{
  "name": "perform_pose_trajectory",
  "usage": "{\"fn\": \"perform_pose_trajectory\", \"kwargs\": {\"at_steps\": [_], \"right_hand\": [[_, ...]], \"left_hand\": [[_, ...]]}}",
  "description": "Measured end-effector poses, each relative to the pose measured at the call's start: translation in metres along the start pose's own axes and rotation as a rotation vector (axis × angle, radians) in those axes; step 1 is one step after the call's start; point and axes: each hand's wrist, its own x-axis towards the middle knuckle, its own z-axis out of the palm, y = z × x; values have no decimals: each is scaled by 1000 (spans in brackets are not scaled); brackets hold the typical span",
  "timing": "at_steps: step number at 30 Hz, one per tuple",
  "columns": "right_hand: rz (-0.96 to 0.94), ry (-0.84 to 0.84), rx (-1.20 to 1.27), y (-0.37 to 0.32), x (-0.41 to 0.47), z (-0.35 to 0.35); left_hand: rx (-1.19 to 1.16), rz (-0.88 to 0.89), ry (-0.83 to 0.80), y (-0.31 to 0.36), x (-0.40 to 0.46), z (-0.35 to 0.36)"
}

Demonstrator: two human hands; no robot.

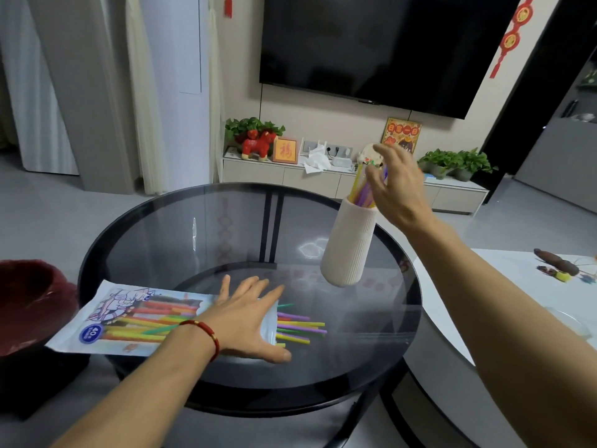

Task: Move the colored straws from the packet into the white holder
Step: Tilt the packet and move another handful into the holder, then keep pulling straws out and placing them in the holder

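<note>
A printed plastic packet (129,321) lies flat at the near left of the round glass table (200,227), with several colored straws (300,328) poking out of its right end. My left hand (248,321) rests flat on the packet's open end, fingers spread, wearing a red string bracelet. The white ribbed holder (349,244) stands at the table's right, with yellow and purple straws (363,192) sticking up from it. Just above the holder's mouth, my right hand (397,189) hovers with its fingers apart, partly hiding those straws.
A dark red bowl-like object (29,302) sits left of the table. A white table (517,286) with small items is on the right. Behind are a low TV cabinet (323,179) with plants and ornaments, and a wall-mounted TV (387,43).
</note>
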Motion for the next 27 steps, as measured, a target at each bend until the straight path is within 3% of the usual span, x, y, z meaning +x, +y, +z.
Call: {"fn": "perform_pose_trajectory", "kwargs": {"at_steps": [2, 4, 8, 10, 16, 27], "right_hand": [[-123, 164, 14, -9, -15, -2], [-241, 91, 52, -17, -48, 5], [-258, -622, 37, -17, -127, 54], [-206, -773, 5, -12, -161, 80], [-234, -640, -144, -6, -195, 116], [-340, -648, -113, 3, -199, 103]], "left_hand": [[4, -6, -28, -6, -5, -1], [-3, 15, -27, -7, -6, -2], [-6, 43, -9, -2, -3, 1], [-13, 26, -9, 0, -1, 3], [-37, 13, 20, 8, 4, 6], [-108, -25, 97, 13, 1, 8]]}}
